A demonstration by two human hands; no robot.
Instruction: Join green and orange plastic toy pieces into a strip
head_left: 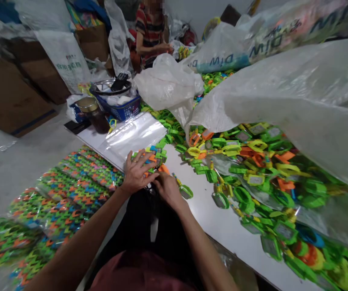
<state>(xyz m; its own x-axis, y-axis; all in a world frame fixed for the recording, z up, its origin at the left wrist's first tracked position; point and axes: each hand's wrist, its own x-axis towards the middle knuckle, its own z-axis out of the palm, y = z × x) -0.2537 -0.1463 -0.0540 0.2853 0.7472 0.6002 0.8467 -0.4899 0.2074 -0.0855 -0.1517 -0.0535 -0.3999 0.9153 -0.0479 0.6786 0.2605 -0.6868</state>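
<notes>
My left hand (136, 171), with a ring on one finger, grips a bunch of linked green, orange and blue plastic toy pieces (152, 158) at the edge of a white table (210, 206). My right hand (168, 190) lies close beneath it, and its fingertips are hidden under the left palm. A loose green plastic piece on a short stem (186, 191) lies just right of my right hand. Beyond it, a large heap of green, yellow and orange plastic toys (262, 178) spreads over a plastic sheet.
A clear plastic bag (134, 137) lies on the table. Sealed packs of zigzag toys (71, 194) cover the floor at left. A translucent sack (283, 89) overhangs the heap. Further back are a blue basket (119, 108), a jar (93, 115), cardboard boxes (10, 97) and a seated person (151, 36).
</notes>
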